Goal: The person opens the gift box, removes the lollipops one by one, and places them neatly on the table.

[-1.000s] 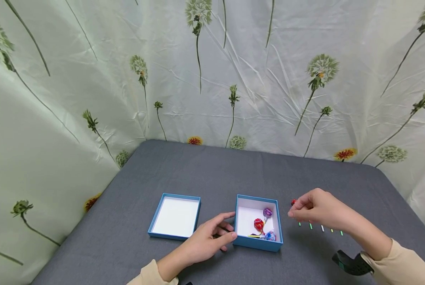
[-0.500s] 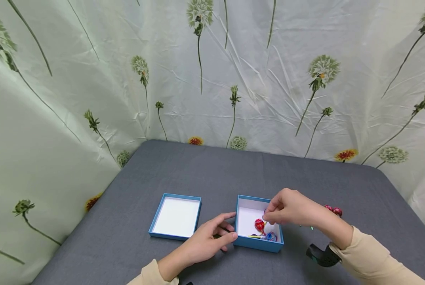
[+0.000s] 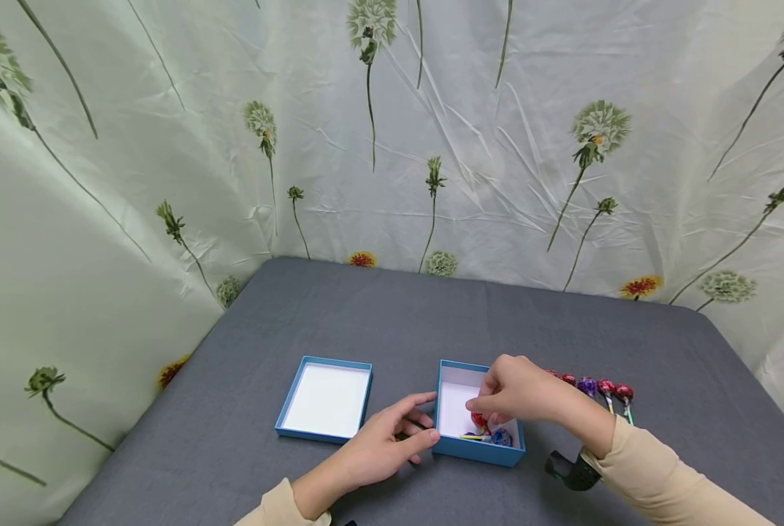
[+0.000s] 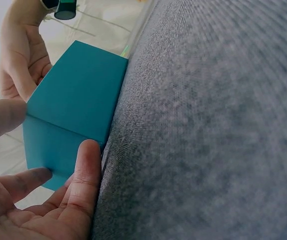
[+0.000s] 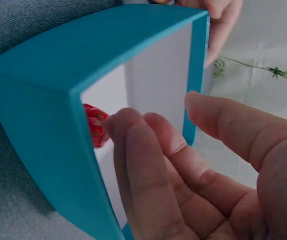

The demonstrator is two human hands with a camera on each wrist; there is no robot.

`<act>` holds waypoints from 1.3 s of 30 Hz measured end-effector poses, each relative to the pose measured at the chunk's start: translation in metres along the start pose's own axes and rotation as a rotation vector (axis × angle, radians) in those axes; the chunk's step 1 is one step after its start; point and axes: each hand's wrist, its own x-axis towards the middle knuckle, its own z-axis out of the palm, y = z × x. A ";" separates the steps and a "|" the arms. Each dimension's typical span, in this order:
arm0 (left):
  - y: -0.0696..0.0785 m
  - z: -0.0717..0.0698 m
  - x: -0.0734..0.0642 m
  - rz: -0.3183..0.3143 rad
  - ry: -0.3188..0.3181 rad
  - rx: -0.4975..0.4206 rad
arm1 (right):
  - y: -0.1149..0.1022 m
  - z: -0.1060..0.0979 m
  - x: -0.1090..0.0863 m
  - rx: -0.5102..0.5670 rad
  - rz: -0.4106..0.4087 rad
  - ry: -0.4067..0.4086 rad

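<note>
A blue box (image 3: 477,452) with a white inside stands on the grey table. My left hand (image 3: 383,442) is at the box's left side; in the left wrist view its fingers (image 4: 87,165) touch the blue wall. Over the box's right part, my right hand (image 3: 526,391) reaches down with thumb and fingertips apart. In the right wrist view a red-wrapped lollipop (image 5: 96,126) lies right by those fingertips, nothing between thumb and fingers. A blue-wrapped lollipop (image 3: 500,437) and a yellow stick (image 3: 472,437) lie along the box's front wall. The right hand hides the box's back right part.
The box's blue lid (image 3: 326,399), white inside up, lies left of the box. Right of the box runs a row of several lollipops, red ones (image 3: 606,386) and a purple one (image 3: 587,386), partly behind the right forearm. A flowered curtain (image 3: 497,146) surrounds the table (image 3: 378,314).
My right hand has moved left from above the lollipop row to inside the box, uncovering the row. The purple lollipop in the box is now hidden behind it. My left hand has stayed put.
</note>
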 end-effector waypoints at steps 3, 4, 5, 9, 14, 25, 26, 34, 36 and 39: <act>-0.001 0.000 0.000 0.000 -0.005 -0.005 | -0.002 0.004 0.002 -0.032 0.013 0.010; -0.001 -0.001 0.000 0.001 -0.006 -0.006 | -0.002 0.005 0.003 -0.043 0.018 0.013; -0.001 -0.001 0.000 0.004 -0.006 -0.007 | -0.003 0.006 0.004 -0.050 0.025 0.018; -0.001 -0.001 0.000 0.014 -0.005 -0.008 | -0.003 0.009 0.006 -0.076 0.043 0.035; 0.000 0.000 0.000 0.014 -0.006 -0.009 | -0.001 0.013 0.007 -0.091 0.035 0.049; -0.001 -0.001 0.000 0.008 -0.010 -0.007 | 0.000 0.020 0.015 -0.100 -0.020 0.104; -0.001 -0.001 0.000 0.009 -0.010 -0.008 | 0.000 0.020 0.016 -0.099 -0.022 0.109; -0.001 -0.002 0.001 -0.006 -0.016 -0.015 | 0.000 0.025 0.024 -0.074 -0.053 0.110; -0.001 -0.002 0.000 -0.010 -0.016 -0.012 | -0.001 0.026 0.026 -0.075 -0.057 0.108; -0.001 -0.002 0.000 -0.013 -0.012 -0.009 | -0.001 0.028 0.029 -0.078 -0.061 0.110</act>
